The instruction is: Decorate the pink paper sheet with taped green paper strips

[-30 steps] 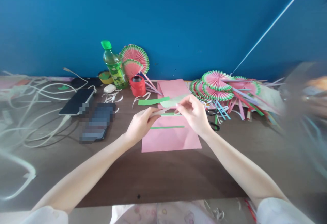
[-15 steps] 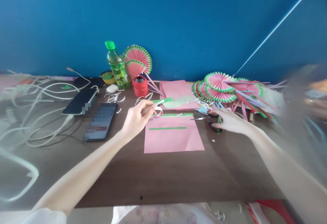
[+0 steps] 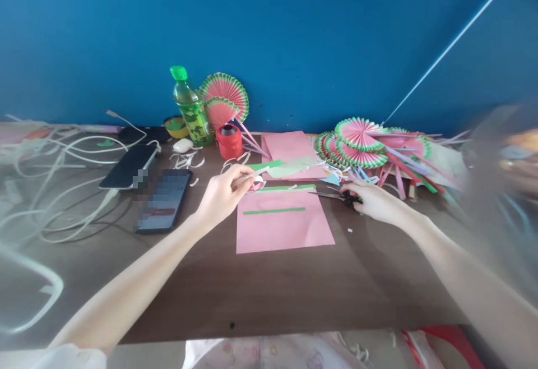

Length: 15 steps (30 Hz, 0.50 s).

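Note:
My left hand [image 3: 227, 189] is closed, pinching a thin white strip of tape [image 3: 261, 172] between thumb and fingertips. Just below those fingertips shows a small tape roll [image 3: 257, 184] with a pinkish core, partly hidden by the hand. My right hand [image 3: 372, 199] grips the black handles of a pair of scissors [image 3: 348, 197], whose blades point left over the edge of a pink paper sheet [image 3: 286, 231]. On that sheet lies a narrow green strip [image 3: 274, 211], and another green band [image 3: 302, 187] runs along its far edge.
Behind are folded pink paper [image 3: 290, 144], pleated watermelon-coloured fans [image 3: 359, 136] with paper sticks, a green-capped bottle [image 3: 190, 108] and a red container [image 3: 230, 142]. To the left lie two phones [image 3: 166, 201] and tangled white cables [image 3: 54, 189]. A blue wall [image 3: 269, 38] closes the back.
My right hand has closed on the scissors' handles and the blades have come nearer together, their tips slightly further left. The white loop by my left hand looks smaller; that hand keeps its pinch.

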Each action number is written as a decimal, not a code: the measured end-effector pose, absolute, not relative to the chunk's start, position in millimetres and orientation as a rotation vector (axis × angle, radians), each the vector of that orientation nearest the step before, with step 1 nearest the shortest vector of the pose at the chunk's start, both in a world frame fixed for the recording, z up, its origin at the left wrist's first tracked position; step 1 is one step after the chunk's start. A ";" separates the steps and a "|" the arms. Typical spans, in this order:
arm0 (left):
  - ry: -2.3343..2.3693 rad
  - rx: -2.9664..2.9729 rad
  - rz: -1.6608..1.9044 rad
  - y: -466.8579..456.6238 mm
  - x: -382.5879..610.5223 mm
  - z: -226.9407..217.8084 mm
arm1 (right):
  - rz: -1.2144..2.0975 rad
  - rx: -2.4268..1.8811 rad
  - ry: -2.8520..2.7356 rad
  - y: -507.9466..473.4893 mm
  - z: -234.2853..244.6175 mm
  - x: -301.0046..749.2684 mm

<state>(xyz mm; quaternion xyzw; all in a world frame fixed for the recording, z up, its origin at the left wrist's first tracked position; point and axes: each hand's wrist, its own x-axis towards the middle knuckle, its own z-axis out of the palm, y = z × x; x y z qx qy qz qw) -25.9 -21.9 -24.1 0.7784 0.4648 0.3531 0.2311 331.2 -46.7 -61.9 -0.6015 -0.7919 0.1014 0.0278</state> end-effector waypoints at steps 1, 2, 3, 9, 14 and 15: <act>1.278 2.152 0.960 -21.8 -26.1 -24.6 | 0.298 -1.854 -2.457 -47.3 -60.3 332.8; 1.279 2.157 0.958 -21.7 -26.2 -25.0 | 0.279 -1.847 -2.470 -47.7 -58.4 334.7; 1.279 2.158 0.958 -21.6 -26.2 -25.5 | 0.265 -1.838 -2.481 -48.0 -56.4 336.7; 1.267 2.142 0.905 -20.1 -27.0 -28.2 | 0.360 -1.929 -2.438 -49.6 -41.3 340.4; 1.268 2.154 0.871 -19.4 -28.3 -27.6 | 0.594 -2.052 -2.379 -50.4 -28.5 341.0; 1.273 2.163 0.866 -19.6 -28.3 -26.9 | 0.659 -2.042 -2.356 -50.4 -26.1 341.5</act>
